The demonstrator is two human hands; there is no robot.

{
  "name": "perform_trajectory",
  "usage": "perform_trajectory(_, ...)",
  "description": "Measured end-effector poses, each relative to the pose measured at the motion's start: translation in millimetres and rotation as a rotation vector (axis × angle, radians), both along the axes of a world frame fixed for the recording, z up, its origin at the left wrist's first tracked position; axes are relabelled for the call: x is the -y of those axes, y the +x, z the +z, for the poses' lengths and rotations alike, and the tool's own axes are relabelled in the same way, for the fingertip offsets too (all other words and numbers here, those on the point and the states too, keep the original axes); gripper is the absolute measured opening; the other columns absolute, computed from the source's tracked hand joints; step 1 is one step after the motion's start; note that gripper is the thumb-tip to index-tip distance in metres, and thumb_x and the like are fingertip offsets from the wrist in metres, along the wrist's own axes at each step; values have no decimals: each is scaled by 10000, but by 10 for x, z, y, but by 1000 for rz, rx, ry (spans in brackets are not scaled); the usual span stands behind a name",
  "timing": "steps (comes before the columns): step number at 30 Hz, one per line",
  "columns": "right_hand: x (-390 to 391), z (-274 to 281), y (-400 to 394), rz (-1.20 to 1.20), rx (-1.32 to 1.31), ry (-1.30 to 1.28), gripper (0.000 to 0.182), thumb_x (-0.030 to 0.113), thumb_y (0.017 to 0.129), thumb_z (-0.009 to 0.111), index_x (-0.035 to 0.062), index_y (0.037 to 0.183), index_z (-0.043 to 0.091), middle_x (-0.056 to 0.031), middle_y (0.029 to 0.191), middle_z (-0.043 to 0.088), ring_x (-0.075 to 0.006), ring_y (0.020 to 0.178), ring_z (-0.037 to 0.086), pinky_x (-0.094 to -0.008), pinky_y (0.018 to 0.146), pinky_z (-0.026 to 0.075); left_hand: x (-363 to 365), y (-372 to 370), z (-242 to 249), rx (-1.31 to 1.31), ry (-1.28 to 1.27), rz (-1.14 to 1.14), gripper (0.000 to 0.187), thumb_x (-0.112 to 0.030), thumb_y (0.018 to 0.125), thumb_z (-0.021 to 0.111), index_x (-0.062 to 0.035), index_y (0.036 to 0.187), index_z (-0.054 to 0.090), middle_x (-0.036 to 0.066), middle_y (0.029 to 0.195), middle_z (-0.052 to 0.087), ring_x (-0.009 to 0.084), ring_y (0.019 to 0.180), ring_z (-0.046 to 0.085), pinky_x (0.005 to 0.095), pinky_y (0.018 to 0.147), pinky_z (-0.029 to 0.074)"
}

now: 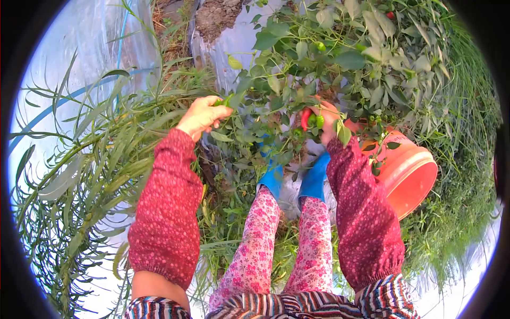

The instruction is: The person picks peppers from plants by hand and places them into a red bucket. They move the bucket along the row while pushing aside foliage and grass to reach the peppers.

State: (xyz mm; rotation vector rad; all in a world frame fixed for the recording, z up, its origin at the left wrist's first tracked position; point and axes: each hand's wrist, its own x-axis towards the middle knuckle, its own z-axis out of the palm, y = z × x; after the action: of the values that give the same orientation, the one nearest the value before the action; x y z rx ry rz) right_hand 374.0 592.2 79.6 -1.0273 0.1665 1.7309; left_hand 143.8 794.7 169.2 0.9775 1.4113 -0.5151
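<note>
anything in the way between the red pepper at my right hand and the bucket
Yes: your right hand itself, then leafy sprigs hanging in front of the bucket, lie between it and the red pepper.

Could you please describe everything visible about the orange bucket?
The orange bucket looks like smooth plastic, round, with a thick rim and faint lettering on its side. It is tilted beside the right sleeve, mouth towards the picture's lower right. No contents show. Leaves overlap its left side; contact with the sleeve is unclear.
</note>
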Motion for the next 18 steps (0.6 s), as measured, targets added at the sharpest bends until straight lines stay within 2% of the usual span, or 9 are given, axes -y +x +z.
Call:
perform_trajectory(2,220,79,56,-37,763,-431,271,133,828,615,0,1058,562,-67,874,619,-141,711,583,-271,626,475,258,119,193,94,38,84,239,-198,780,664,-97,979,578,-49,732,544,32,535,447,176,433,327)
perform_trajectory(4,480,296,233,-280,552,-583,297,159,836,607,-6,1080,570,-54,864,616,-111,748,567,-245,655,455,502,252,501,224,92,144,283,-157,766,681,-77,1018,577,-28,755,575,39,549,473,186,449,355)
perform_trajectory(5,552,407,234,-367,685,-594,277,169,843,612,-3,1059,586,-39,852,609,-108,731,560,-238,649,452,628,280,493,288,163,87,301,-135,757,687,-65,1029,580,-24,775,583,41,575,485,190,482,377)
perform_trajectory(6,647,435,261,-468,701,-515,218,209,874,596,66,1039,589,-5,881,606,-82,709,549,-232,516,433,745,326,526,355,241,31,319,-112,749,694,-53,1041,582,-21,794,590,43,601,496,194,515,400)
perform_trajectory(7,756,533,285,-462,670,-439,224,206,880,587,59,1049,586,-12,856,611,-86,691,554,-229,519,436,836,352,552,432,274,-19,302,-113,737,708,-31,1007,599,-11,831,603,72,728,535,234,675,472)
perform_trajectory(8,762,754,280,-455,633,-360,230,202,886,578,52,1060,584,-19,832,616,-91,674,560,-227,521,438,944,417,586,497,288,-2,263,-95,741,696,-58,987,612,-26,813,596,66,728,531,229,668,465)
perform_trajectory(12,473,1391,-64,100,356,-191,241,178,897,547,26,1081,577,-40,688,594,-107,546,547,-241,512,439,1166,553,620,532,164,21,218,-87,747,682,-69,955,622,-31,783,588,55,712,521,233,649,458)
perform_trajectory(16,309,1002,-162,220,-61,-35,182,208,890,558,49,967,602,-17,702,585,-119,562,539,-251,514,439,1241,623,645,537,200,-15,228,-73,743,676,-61,964,621,-12,781,595,65,715,528,240,659,465)
perform_trajectory(18,217,917,-195,99,-223,-71,170,197,880,565,57,974,582,-15,723,589,-121,596,555,-244,547,453,1258,618,662,616,219,40,222,-48,747,666,-58,964,621,-3,785,597,69,720,531,247,665,467)
